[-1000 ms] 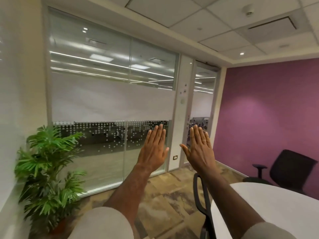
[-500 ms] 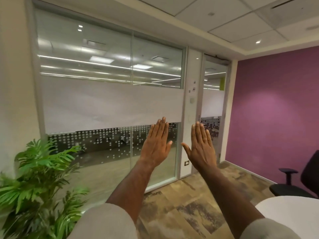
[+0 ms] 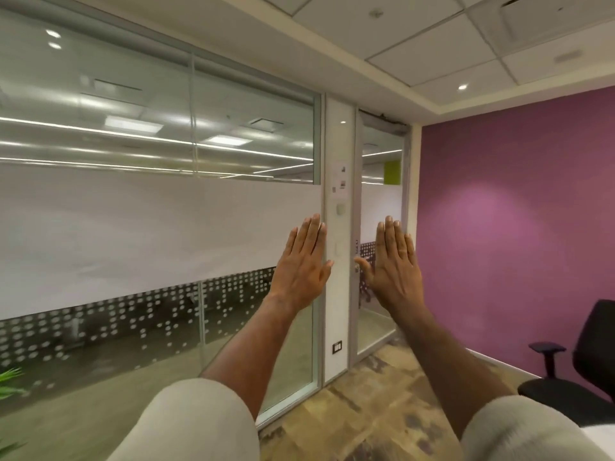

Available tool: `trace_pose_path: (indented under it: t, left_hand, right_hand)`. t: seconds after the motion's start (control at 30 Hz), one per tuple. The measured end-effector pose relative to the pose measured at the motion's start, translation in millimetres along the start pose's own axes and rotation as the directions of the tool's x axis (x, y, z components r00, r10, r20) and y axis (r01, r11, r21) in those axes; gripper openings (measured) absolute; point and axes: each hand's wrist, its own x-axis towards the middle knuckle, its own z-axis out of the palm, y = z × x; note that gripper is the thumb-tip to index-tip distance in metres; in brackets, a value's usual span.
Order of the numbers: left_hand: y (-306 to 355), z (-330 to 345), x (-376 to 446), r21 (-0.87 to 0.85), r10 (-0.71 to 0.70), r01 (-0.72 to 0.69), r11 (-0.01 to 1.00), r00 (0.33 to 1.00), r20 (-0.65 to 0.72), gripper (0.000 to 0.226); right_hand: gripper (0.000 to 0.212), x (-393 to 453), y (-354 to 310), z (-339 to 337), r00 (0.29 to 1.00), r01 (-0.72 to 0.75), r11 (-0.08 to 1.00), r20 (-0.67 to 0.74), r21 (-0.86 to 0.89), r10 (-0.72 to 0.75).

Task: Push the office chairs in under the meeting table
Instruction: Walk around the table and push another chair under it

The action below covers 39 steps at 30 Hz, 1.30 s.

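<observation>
Item 1: left hand point(image 3: 301, 266), centre of the frame. I see it raised with the back toward me, fingers straight and together, thumb out to the right. Grip released; it grasps nothing and touches nothing.

Item 2: right hand point(image 3: 394, 267), just right of centre, near the left hand but apart from it. Same pose, mirrored: fingers up, thumb pointing left. Grip released, nothing in it.

Item 3: pale sleeves point(image 3: 186, 424), lower edge of the frame, one on each upper arm; forearms bare.

Item 4: office chair point(image 3: 585, 367), black, lower right of the frame, in front of the purple wall point(image 3: 515, 227). I see one armrest, part of the seat and part of the backrest; the rest is cut off by the frame edge. Well apart from both hands.

Item 5: table point(image 3: 595, 429), a small white sliver at the lower right edge, just below the chair seat. I cannot tell whether the chair sits under it.

Item 6: glass partition point(image 3: 149, 211), left half of the frame, with a frosted band and dot pattern.

Item 7: glass door point(image 3: 379, 194), centre right, behind the hands.

Item 8: green plant leaves point(image 3: 10, 384), lower left edge.

Item 9: patterned floor point(image 3: 366, 394), lower centre.
</observation>
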Motion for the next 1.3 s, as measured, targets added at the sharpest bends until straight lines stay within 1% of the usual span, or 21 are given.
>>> trace_pose_path:
  t: [0.03,0.07,0.1,0.13,0.17,0.2,0.27,0.3,0.33,0.37,0.4,0.5,0.53,0.57,0.67,0.73,0.83,0.9,1.0,1.13,1.3]
  left_hand:
    - [0.5,-2.7,8.2,0.016,0.031,-0.031,0.999,0.999,-0.020,0.073]
    - [-2.4,-2.2,10.7,-0.004,0.015,-0.015,1.000,0.999,-0.050,0.074]
    - [-19.1,34.8,35.0,-0.039,0.040,-0.042,0.998,0.999,-0.035,0.075]
    - [-24.7,42.1,44.6,-0.050,0.017,-0.019,0.999,0.999,-0.034,0.075]
    - [-29.7,45.3,45.4,-0.079,0.002,-0.008,0.997,0.997,-0.071,0.076]
    - [-42.2,87.4,71.2,-0.102,0.034,-0.042,0.994,0.997,-0.076,0.076]
    - [-45.7,105.6,83.9,-0.131,0.028,-0.042,0.990,0.994,-0.110,0.076]
    - [-61.3,156.8,106.4,-0.139,0.058,-0.069,0.988,0.995,-0.081,0.076]
    - [-80.3,213.0,131.3,-0.193,0.049,-0.064,0.979,0.996,-0.078,0.077]
    - [-92.9,248.5,146.3,-0.193,0.062,-0.076,0.978,0.995,-0.080,0.077]
    - [-98.8,270.7,155.6,-0.183,0.068,-0.079,0.980,0.995,-0.067,0.078]
    - [-122.2,336.5,191.3,-0.239,0.114,-0.138,0.961,0.987,-0.114,0.079]
    - [-133.5,358.4,207.9,-0.279,0.113,-0.144,0.949,0.986,-0.124,0.079]
    - [-142.2,377.8,224.0,-0.282,0.123,-0.153,0.947,0.985,-0.123,0.080]
    - [-164.9,436.7,278.5,-0.294,0.148,-0.180,0.939,0.981,-0.128,0.080]
    - [-169.9,468.3,304.9,-0.314,0.166,-0.208,0.926,0.974,-0.154,0.078]
    - [-168.1,528.3,344.6,-0.361,0.211,-0.264,0.894,0.961,-0.180,0.075]
    - [-163.5,561.0,366.1,-0.389,0.226,-0.289,0.875,0.953,-0.200,0.074]
    - [-144.3,624.6,404.0,-0.421,0.241,-0.316,0.850,0.945,-0.222,0.074]
    - [-105.8,723.1,461.6,-0.437,0.292,-0.357,0.825,0.933,-0.211,0.074]
    - [-50.6,826.6,551.0,-0.457,0.351,-0.413,0.788,0.911,-0.218,0.076]
  right_hand:
    - [0.085,5.8,0.7,0.0,1.000,0.023,0.999,-0.019,-0.027,-0.023]
    - [0.085,6.3,-2.6,-1.8,1.000,0.020,1.000,-0.021,-0.019,-0.020]
    - [0.086,28.7,6.6,32.3,0.999,0.038,0.999,0.000,-0.028,-0.038]
    - [0.086,37.1,7.1,41.4,1.000,0.026,0.999,0.012,-0.034,-0.025]
    - [0.086,39.1,4.8,44.6,0.999,0.032,0.999,-0.033,-0.012,-0.032]
    - [0.086,58.9,18.1,76.9,0.999,0.045,0.998,-0.015,-0.048,-0.046]
    - [0.087,64.9,30.3,90.1,1.000,0.017,0.998,0.000,-0.062,-0.017]
    - [0.086,79.8,49.1,130.6,0.999,0.023,0.993,0.028,-0.114,-0.020]
    - [0.086,99.3,65.4,178.4,1.000,-0.005,0.990,0.022,-0.138,0.008]
    - [0.087,112.2,78.4,207.6,0.999,-0.028,0.986,0.018,-0.162,0.031]
    - [0.087,118.5,87.2,220.4,0.996,-0.065,0.979,0.048,-0.194,0.076]
    - [0.089,150.0,104.8,275.5,0.991,-0.108,0.960,0.048,-0.260,0.125]
    - [0.090,164.9,110.7,292.8,0.992,-0.109,0.957,0.032,-0.270,0.122]
    - [0.090,178.8,117.9,307.3,0.991,-0.117,0.948,0.024,-0.297,0.130]
    - [0.089,222.5,142.6,354.8,0.979,-0.199,0.920,-0.021,-0.338,0.204]
    - [0.088,238.9,156.7,377.0,0.974,-0.215,0.902,-0.013,-0.374,0.226]
    - [0.088,261.9,194.6,420.4,0.975,-0.211,0.881,-0.023,-0.425,0.222]
    - [0.087,270.9,217.4,440.0,0.967,-0.242,0.865,-0.042,-0.440,0.249]
    - [0.087,281.2,269.4,481.0,0.961,-0.255,0.836,-0.034,-0.486,0.274]
    - [0.086,296.5,357.4,540.4,0.945,-0.294,0.794,-0.035,-0.532,0.326]
    - [0.083,337.5,476.1,593.8,0.925,-0.347,0.751,-0.073,-0.562,0.373]
